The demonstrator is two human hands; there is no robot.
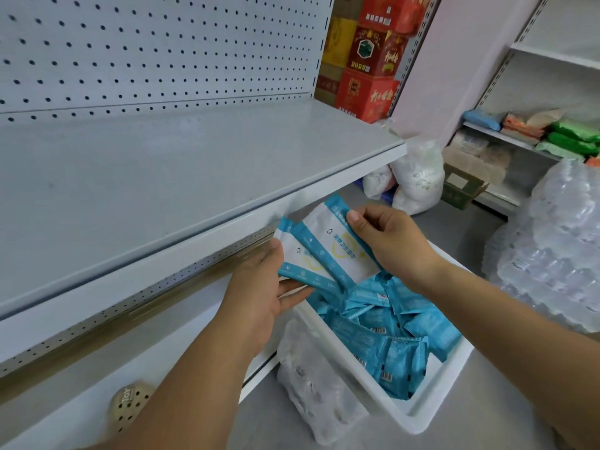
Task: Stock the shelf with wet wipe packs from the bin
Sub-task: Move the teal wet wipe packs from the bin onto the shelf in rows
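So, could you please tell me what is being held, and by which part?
Two overlapping wet wipe packs: the left hand grips their lower end, and the right hand pinches the upper blue edge.

One wide-angle view from the person's head looks forward and down. The shelf [194, 177] runs close along the left, its edge slanting across the frame. The left hand [256, 297] and right hand [399, 245], holding packs [331, 251], sit mid-frame at arm's length, with the bin [431, 414] just below. Farther shelving [552, 53] stands at upper right.

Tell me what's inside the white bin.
A jumbled pile of blue wet wipe packs lies in the white bin. Its floor is covered by them, and the right hand hides the far end.
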